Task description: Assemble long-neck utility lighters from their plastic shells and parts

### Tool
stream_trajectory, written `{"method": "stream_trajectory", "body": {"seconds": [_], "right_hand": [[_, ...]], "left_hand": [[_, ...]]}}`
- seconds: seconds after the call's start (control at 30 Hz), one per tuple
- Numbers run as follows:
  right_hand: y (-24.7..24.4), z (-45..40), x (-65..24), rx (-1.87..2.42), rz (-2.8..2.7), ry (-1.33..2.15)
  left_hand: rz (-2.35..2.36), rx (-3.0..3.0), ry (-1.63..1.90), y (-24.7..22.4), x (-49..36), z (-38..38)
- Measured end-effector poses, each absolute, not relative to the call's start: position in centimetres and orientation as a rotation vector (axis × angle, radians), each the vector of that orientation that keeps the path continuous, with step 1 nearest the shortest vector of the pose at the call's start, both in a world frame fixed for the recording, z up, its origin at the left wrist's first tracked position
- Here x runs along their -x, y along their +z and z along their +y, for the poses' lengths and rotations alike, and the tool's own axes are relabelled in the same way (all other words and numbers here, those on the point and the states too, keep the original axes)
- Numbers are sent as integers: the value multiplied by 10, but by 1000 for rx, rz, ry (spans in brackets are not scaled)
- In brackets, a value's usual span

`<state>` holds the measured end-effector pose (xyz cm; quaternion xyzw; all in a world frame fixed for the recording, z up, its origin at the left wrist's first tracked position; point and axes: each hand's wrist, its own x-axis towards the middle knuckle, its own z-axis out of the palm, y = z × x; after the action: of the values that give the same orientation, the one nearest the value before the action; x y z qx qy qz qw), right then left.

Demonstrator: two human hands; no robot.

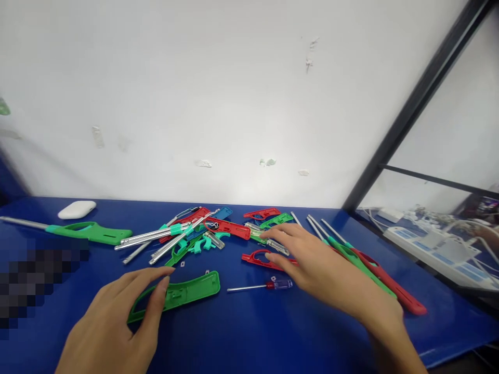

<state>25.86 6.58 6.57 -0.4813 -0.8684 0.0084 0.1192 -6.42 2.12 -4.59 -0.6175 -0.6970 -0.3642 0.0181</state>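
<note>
My left hand [117, 317] pinches a green lighter shell half [195, 292] between thumb and forefinger, its hollow inner side facing up. Over the right part of the blue table [249, 332], my right hand [307, 254] reaches out with thumb and fingers apart. Its fingertips are at a pale green, see-through lighter tank [257, 235]; whether they touch it I cannot tell. Below the thumb lies a red shell half [257, 258], partly covered by the hand. A screwdriver [273, 284] with a purple and red handle rests nearer to me.
A heap of metal lighter tubes [156, 236], red shell halves [230, 227] and teal triggers [200, 244] lies mid-table. One whole green lighter [93, 232] is at left near a white case [77, 209]. More lighters [390, 280] lie at right, beside a black frame [390, 135].
</note>
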Motion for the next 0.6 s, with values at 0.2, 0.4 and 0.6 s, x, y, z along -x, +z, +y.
{"method": "stream_trajectory", "body": {"seconds": [0.2, 0.4, 0.6], "right_hand": [[66, 106, -208, 1300, -2706, -132], [31, 147, -191, 1395, -2633, -193], [46, 145, -223, 1410, -2551, -54]], "left_hand": [[-2311, 1886, -1317, -22, 49, 19], [-2348, 1851, -1331, -18, 53, 16], [-2305, 1854, -1356, -17, 51, 16]]}}
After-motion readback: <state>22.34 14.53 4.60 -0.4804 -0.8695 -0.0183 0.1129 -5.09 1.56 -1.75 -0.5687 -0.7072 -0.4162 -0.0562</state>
